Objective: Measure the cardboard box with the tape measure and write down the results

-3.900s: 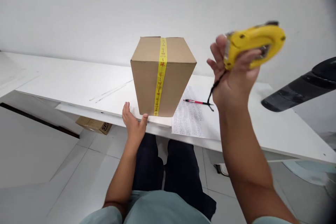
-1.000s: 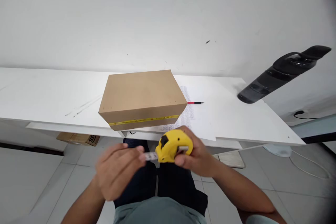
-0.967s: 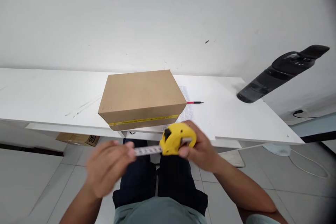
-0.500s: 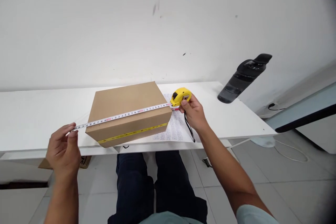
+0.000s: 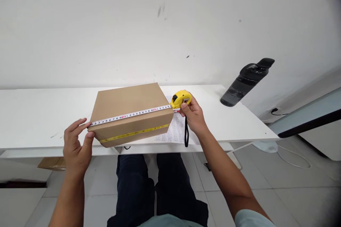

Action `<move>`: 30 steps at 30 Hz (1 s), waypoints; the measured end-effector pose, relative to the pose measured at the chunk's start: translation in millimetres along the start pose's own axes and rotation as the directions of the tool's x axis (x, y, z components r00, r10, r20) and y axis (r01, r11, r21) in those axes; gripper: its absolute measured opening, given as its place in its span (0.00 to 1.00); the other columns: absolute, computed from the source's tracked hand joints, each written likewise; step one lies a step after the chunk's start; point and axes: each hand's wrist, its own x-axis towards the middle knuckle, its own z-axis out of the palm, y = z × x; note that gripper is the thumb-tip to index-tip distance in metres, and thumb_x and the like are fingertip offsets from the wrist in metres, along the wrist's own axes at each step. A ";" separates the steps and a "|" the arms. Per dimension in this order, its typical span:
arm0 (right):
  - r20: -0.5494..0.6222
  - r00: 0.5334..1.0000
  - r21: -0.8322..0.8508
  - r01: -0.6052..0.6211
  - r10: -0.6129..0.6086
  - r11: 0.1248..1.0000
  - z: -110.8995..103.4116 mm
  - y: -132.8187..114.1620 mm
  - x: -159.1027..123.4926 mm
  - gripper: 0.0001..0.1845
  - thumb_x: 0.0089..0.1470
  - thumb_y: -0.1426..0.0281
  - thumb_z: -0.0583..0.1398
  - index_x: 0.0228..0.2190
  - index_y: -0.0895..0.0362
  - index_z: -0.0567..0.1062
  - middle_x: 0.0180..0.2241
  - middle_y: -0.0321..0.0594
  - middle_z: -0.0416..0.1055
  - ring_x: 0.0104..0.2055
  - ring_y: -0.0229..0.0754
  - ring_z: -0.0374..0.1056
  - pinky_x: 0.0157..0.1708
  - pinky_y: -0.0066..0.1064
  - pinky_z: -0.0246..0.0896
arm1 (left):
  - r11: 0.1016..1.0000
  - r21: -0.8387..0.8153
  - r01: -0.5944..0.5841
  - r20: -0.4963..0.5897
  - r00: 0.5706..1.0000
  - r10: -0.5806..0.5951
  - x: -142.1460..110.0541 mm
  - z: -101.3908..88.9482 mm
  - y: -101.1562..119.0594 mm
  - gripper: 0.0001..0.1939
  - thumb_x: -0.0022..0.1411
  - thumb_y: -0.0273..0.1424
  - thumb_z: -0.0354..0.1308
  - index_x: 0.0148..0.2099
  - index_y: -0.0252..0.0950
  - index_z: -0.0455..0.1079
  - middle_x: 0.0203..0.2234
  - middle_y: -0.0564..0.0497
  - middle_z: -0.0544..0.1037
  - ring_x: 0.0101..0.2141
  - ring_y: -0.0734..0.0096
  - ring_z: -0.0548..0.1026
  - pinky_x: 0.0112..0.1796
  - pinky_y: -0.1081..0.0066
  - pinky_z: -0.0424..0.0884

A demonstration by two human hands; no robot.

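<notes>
A cardboard box (image 5: 130, 99) lies on its side on the white table, a strip of yellow tape (image 5: 135, 133) along its front face. Across its top, near the front edge, stretches the white blade of a tape measure (image 5: 133, 114). At the box's left front corner my left hand (image 5: 77, 145) is closed on the blade's end, fingertips and thumb against the corner. My right hand (image 5: 193, 115) is wrapped around the yellow tape measure case (image 5: 181, 99) just off the box's right corner. A black wrist strap (image 5: 186, 134) hangs from the case.
A printed sheet (image 5: 177, 131) lies partly under the box, with a red pen (image 5: 176, 111) mostly hidden behind it. A dark bottle (image 5: 245, 81) stands at the table's right end. Below the table on the left is another carton (image 5: 52, 163). A cable (image 5: 295, 161) runs over the floor.
The box was upright earlier and now lies on its side. The blade has been pulled out across its top. In the last half second my left hand has moved right, onto the box's corner.
</notes>
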 end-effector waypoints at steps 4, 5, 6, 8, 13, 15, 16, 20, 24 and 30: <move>0.004 1.000 -0.030 -0.006 0.006 1.000 -0.5 -4.2 0.0 0.36 0.53 0.45 0.63 0.58 0.46 0.69 0.37 0.35 0.68 0.26 0.36 0.56 0.27 0.32 0.62 | 0.998 0.031 -0.051 0.043 0.998 0.050 3.4 -6.8 0.9 0.16 0.64 0.41 0.64 0.51 0.41 0.76 0.56 0.45 0.75 0.60 0.55 0.71 0.59 0.50 0.70; 0.008 1.000 -0.035 -0.006 0.006 0.999 -0.9 -5.4 0.1 0.35 0.53 0.44 0.63 0.58 0.46 0.69 0.37 0.35 0.68 0.26 0.36 0.57 0.27 0.32 0.62 | 0.998 0.037 -0.052 0.057 0.997 0.050 4.3 -8.6 2.5 0.16 0.64 0.40 0.64 0.52 0.41 0.76 0.57 0.45 0.75 0.61 0.55 0.70 0.60 0.50 0.70; 0.013 1.000 -0.039 -0.004 0.004 0.999 -1.2 -6.4 0.0 0.35 0.53 0.44 0.64 0.57 0.46 0.70 0.37 0.35 0.69 0.26 0.37 0.57 0.27 0.32 0.62 | 0.998 0.039 -0.058 0.074 0.996 0.055 5.2 -10.1 4.3 0.17 0.64 0.40 0.64 0.53 0.42 0.76 0.58 0.46 0.74 0.62 0.55 0.70 0.61 0.50 0.69; 0.026 1.000 -0.041 0.003 -0.002 0.999 -1.3 -7.4 -0.1 0.33 0.54 0.45 0.63 0.56 0.47 0.71 0.37 0.36 0.70 0.27 0.37 0.59 0.27 0.32 0.62 | 0.997 0.036 -0.074 0.117 0.991 0.070 7.4 -12.1 8.0 0.19 0.65 0.40 0.63 0.56 0.44 0.75 0.61 0.47 0.72 0.63 0.55 0.68 0.63 0.50 0.66; 0.034 0.999 0.002 0.016 -0.017 1.000 0.0 -7.7 0.8 0.29 0.55 0.48 0.64 0.53 0.49 0.72 0.37 0.36 0.70 0.27 0.36 0.58 0.27 0.31 0.62 | 0.996 -0.001 -0.091 0.165 0.982 0.090 14.1 -11.8 11.0 0.15 0.68 0.39 0.60 0.55 0.47 0.76 0.56 0.51 0.77 0.58 0.59 0.73 0.62 0.51 0.68; 0.013 1.000 0.029 0.016 -0.016 0.999 -3.4 -11.9 0.4 0.31 0.52 0.47 0.66 0.52 0.49 0.72 0.36 0.36 0.70 0.26 0.36 0.58 0.26 0.30 0.61 | 0.990 0.026 -0.139 0.107 0.985 0.135 14.8 -13.5 10.7 0.11 0.67 0.37 0.62 0.51 0.47 0.78 0.50 0.53 0.80 0.54 0.60 0.77 0.59 0.52 0.71; -0.004 1.000 0.042 0.024 -0.024 0.999 -6.8 -15.5 -1.0 0.31 0.50 0.47 0.68 0.51 0.50 0.72 0.36 0.36 0.70 0.26 0.36 0.58 0.25 0.30 0.61 | 0.982 0.053 -0.182 0.071 0.981 0.178 13.8 -15.6 11.5 0.10 0.66 0.35 0.63 0.49 0.46 0.79 0.47 0.53 0.82 0.53 0.60 0.78 0.58 0.53 0.72; -0.021 0.997 0.103 0.069 -0.068 0.992 -24.8 -35.2 -21.4 0.26 0.48 0.53 0.72 0.46 0.49 0.74 0.32 0.34 0.70 0.24 0.34 0.60 0.22 0.28 0.59 | 0.917 0.133 -0.376 -0.044 0.922 0.385 -2.7 -27.8 31.2 0.12 0.64 0.28 0.64 0.50 0.43 0.79 0.43 0.49 0.83 0.49 0.59 0.79 0.57 0.52 0.71; 0.127 0.991 0.159 -0.068 0.048 0.985 -21.7 -51.7 -64.8 0.27 0.48 0.53 0.72 0.46 0.49 0.73 0.28 0.32 0.69 0.20 0.33 0.56 0.16 0.26 0.54 | 0.739 0.155 -0.655 0.007 0.749 0.662 -33.8 -19.6 78.4 0.14 0.59 0.27 0.69 0.47 0.45 0.79 0.39 0.51 0.83 0.44 0.63 0.79 0.64 0.52 0.63; 0.382 0.910 0.240 -0.266 0.161 0.934 11.9 -47.3 -115.1 0.28 0.49 0.55 0.73 0.46 0.50 0.71 0.27 0.31 0.70 0.18 0.29 0.55 0.16 0.23 0.54 | 0.703 0.020 -0.711 -0.030 0.703 0.711 -69.4 43.7 129.7 0.04 0.61 0.34 0.69 0.38 0.44 0.77 0.28 0.58 0.82 0.36 0.71 0.76 0.68 0.54 0.53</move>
